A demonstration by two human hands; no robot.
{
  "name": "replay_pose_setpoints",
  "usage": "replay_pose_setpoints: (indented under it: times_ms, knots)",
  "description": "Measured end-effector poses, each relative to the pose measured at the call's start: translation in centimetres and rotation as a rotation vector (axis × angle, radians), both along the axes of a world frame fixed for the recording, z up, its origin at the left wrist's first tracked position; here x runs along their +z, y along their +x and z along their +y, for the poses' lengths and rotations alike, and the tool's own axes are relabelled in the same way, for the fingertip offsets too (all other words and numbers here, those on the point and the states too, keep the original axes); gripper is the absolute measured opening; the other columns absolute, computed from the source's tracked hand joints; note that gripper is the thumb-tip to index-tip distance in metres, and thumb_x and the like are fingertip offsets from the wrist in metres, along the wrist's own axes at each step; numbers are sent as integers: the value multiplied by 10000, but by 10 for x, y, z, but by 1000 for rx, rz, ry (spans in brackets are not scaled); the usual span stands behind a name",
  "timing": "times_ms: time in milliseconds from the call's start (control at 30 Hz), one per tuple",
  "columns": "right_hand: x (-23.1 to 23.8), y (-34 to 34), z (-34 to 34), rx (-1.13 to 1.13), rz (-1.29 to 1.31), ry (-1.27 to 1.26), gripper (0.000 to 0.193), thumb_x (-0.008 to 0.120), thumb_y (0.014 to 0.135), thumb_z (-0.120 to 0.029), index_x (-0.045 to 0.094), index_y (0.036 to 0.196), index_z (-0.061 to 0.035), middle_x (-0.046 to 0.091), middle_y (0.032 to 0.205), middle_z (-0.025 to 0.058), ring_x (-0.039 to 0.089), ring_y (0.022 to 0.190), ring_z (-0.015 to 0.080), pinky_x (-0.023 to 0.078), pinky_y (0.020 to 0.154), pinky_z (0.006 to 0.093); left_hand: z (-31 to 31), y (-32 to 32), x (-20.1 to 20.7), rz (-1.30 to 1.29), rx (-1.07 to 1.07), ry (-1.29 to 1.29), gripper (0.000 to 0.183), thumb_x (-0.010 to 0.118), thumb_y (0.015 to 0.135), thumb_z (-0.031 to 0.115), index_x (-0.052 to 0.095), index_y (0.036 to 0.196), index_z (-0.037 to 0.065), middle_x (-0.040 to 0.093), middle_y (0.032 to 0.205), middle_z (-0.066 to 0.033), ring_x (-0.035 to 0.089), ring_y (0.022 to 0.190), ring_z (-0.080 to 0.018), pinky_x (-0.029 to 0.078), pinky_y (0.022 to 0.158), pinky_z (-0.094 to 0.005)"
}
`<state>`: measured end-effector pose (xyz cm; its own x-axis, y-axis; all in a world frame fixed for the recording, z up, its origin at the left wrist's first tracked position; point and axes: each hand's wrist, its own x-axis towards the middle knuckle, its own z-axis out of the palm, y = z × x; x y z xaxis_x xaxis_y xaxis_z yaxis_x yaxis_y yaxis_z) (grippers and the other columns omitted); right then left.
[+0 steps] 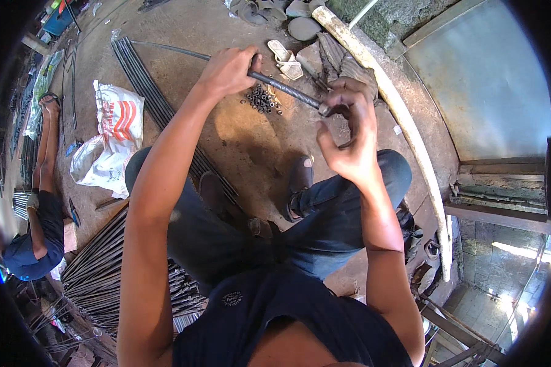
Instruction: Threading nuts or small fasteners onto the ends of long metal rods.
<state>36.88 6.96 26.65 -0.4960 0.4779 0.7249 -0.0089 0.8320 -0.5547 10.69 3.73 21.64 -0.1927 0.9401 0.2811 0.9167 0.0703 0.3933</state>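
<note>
A long dark steel rod [288, 90] runs from the far left floor through my left hand [226, 72], whose fingers are wrapped round it. Its near right end is threaded, and a nut [324, 110] sits at the tip. Beside that tip is my right hand [356, 131], with curved fingers and the thumb spread apart; whether a fingertip touches the nut I cannot make out. On the floor below the rod lies a small heap of loose nuts [263, 100].
A bundle of rods [159, 101] lies left of my legs, near a white sack [119, 116]. More rods [107, 269] fill the lower left. Sandals [285, 60] lie beyond the nuts. A pale pole [404, 116] curves along the right. Another person [40, 232] sits far left.
</note>
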Motion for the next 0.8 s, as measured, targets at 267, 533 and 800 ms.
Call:
replay_pose_setpoints:
  times_ms: [267, 533, 800]
  knots:
    - [7, 6, -3, -32, -254, -166, 248, 787, 746, -73, 652, 942, 0, 570, 717, 56, 581, 604, 152, 468, 555, 287, 0, 3, 3, -8, 20, -30, 287, 506, 935, 261, 622, 1040, 21, 591, 630, -235, 617, 647, -432, 480, 638, -502]
    - [25, 10, -13, -121, -484, -552, 257, 755, 727, 3, 661, 966, -17, 584, 945, 125, 602, 755, 184, 487, 630, 294, -1, 2, 1, 6, 10, -24, 265, 520, 926, 237, 626, 1030, 17, 583, 606, -214, 617, 609, -405, 477, 624, -491]
    - [13, -4, -10, -23, -27, 112, 217, 749, 753, -26, 663, 952, -1, 595, 809, 88, 595, 654, 150, 484, 582, 283, -1, 1, 5, -20, 53, -37, 285, 525, 923, 240, 625, 1037, -1, 580, 591, -218, 620, 598, -395, 476, 621, -489]
